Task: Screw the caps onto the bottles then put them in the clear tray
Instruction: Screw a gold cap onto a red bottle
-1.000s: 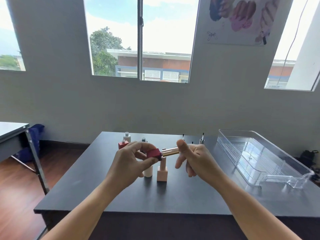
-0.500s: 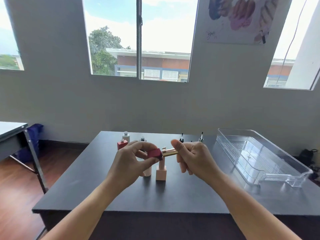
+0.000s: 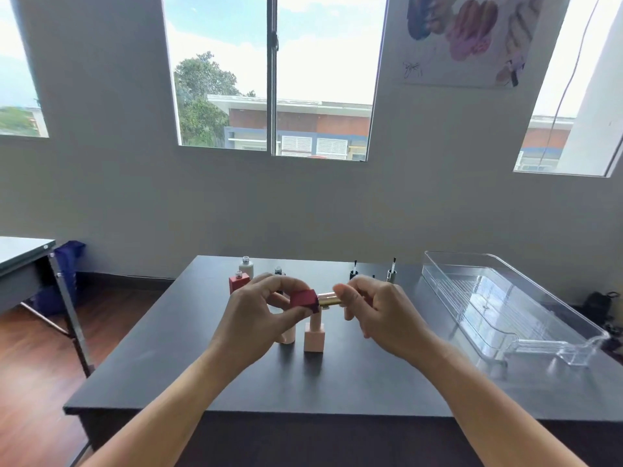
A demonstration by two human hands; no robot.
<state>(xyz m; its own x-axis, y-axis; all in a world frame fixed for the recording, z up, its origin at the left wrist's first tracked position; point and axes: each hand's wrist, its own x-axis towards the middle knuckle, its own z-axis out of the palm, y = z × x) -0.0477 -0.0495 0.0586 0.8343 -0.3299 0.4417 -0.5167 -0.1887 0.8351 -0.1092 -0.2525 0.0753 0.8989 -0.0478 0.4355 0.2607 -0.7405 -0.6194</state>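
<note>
1. While the left hand (image 3: 256, 315) pinches the dark red bottle (image 3: 305, 301) between thumb and curled fingers, the right hand (image 3: 381, 315) nips the gold cap (image 3: 328, 299) between thumb and fingertips. Both are raised above the worktop (image 3: 337, 392), on its near half.
2. Bottle and cap meet end to end. The bottle lies on its side with its long axis running left to right and its neck to the right, and the cap sits on that same line, touching it. Whether the thread is fully home cannot be told.
3. Twisting the cap about that left-right axis looks like the step in hand, with the right hand turning and the left bracing.
4. Off to the right, well apart from both hands, sits the clear tray (image 3: 499, 305). The right hand is nearer it, so the carry would run rightward.
5. Below the hands stands a capped pink bottle (image 3: 314, 337). Farther back are uncapped bottles (image 3: 238, 283) at left and loose brush caps (image 3: 391, 274) at right.
</note>
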